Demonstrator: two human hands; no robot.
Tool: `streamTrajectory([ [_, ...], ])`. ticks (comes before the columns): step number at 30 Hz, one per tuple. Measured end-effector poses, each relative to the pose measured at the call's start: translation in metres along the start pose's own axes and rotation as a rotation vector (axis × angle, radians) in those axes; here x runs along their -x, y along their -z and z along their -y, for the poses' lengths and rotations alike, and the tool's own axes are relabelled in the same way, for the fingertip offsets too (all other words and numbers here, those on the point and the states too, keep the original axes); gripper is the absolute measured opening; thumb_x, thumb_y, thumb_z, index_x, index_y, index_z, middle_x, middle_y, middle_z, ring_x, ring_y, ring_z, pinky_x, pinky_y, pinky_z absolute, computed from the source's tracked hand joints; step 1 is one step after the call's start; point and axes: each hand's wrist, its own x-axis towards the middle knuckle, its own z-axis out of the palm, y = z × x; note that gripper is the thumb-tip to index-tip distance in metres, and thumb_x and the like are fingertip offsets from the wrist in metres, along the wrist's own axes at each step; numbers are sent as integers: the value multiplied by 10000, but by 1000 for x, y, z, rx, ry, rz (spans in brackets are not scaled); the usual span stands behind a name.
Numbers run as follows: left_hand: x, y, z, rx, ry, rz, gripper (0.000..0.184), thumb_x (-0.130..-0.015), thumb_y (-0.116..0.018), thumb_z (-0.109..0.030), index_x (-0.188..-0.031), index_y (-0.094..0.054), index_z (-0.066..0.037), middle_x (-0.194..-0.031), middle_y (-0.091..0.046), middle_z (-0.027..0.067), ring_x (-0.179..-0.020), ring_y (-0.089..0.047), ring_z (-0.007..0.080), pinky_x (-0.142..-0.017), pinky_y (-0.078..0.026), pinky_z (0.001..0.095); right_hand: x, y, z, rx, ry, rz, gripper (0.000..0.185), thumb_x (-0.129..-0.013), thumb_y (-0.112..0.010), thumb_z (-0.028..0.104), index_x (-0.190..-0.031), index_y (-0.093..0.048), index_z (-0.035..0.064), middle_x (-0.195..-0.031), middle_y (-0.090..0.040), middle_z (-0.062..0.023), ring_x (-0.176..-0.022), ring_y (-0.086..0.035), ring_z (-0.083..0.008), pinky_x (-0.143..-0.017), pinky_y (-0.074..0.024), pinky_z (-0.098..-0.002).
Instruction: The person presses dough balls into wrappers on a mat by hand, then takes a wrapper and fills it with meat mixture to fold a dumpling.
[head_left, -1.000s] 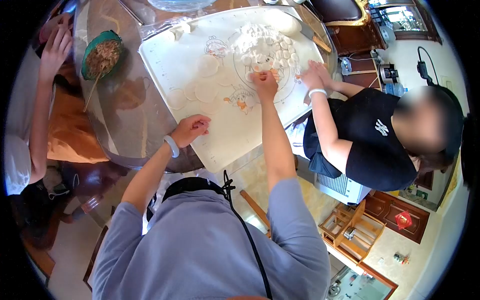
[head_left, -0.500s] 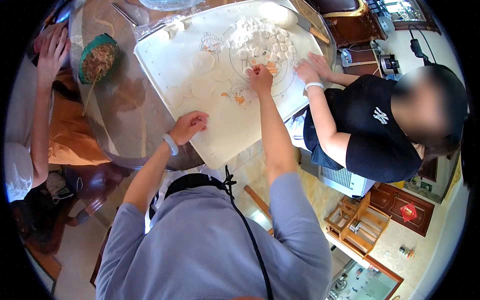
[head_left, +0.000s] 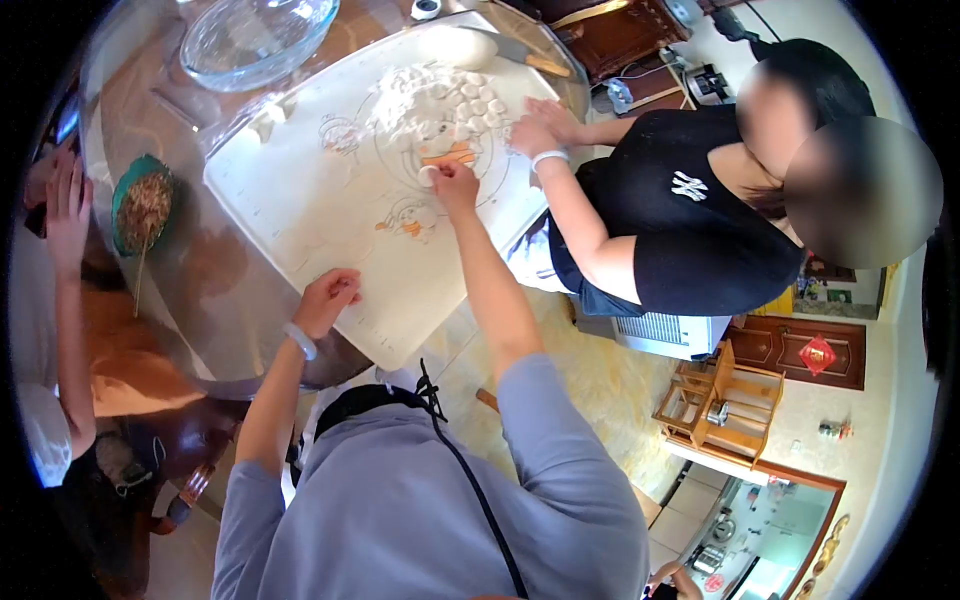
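Observation:
My right hand (head_left: pixel 457 188) is closed in a pinch over the white mat (head_left: pixel 400 325), its fingertips on a small white dough piece (head_left: pixel 428 175). My left hand (head_left: pixel 331 299) is at the mat's near left edge, fingers curled; whether anything is in them is hidden. Beyond my right hand lies a heap of white flour (head_left: pixel 405 100), with several small dough pieces (head_left: pixel 478 98) beside it. A larger smooth lump of dough (head_left: pixel 457 46) sits at the far edge, near a knife (head_left: pixel 535 60) with a wooden handle.
On the right, a person in black has both hands (head_left: pixel 545 128) at the mat's edge. A glass bowl (head_left: pixel 258 45) stands beyond the mat. To the left is a green bowl of brown filling (head_left: pixel 143 207) with a stick in it, near another person's hand (head_left: pixel 68 200).
The whole view has shifted, bringing the glass bowl further into sight. Thin dough rounds seen earlier on the mat are hard to make out now. The right-hand person's hands have come together.

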Motion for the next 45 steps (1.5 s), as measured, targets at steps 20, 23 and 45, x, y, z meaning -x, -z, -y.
streamTrajectory([
  [20,0,2,2,14,-18,-7,226,-872,-527,-82,-1073,-528,20,-869,-563,32,-774,-591,125,-710,-484,236,5,-1,25,151,-53,-38,264,-577,-746,297,-667,-607,92,-705,-630,-58,-692,-601,-235,-621,-462,-358],
  [23,0,2,3,39,-33,2,221,-873,-526,-81,-1070,-531,16,-876,-562,36,-777,-590,125,-712,-487,238,3,0,27,164,-85,-42,264,-566,-741,300,-670,-606,97,-704,-628,-60,-690,-600,-239,-619,-462,-356],
  [45,2,-3,-10,26,36,7,237,-864,-513,-38,-1093,-522,18,-875,-533,17,-792,-583,116,-743,-497,243,14,7,28,355,89,63,314,-658,-719,290,-849,-575,87,-844,-586,-92,-850,-564,-263,-732,-440,-397],
])
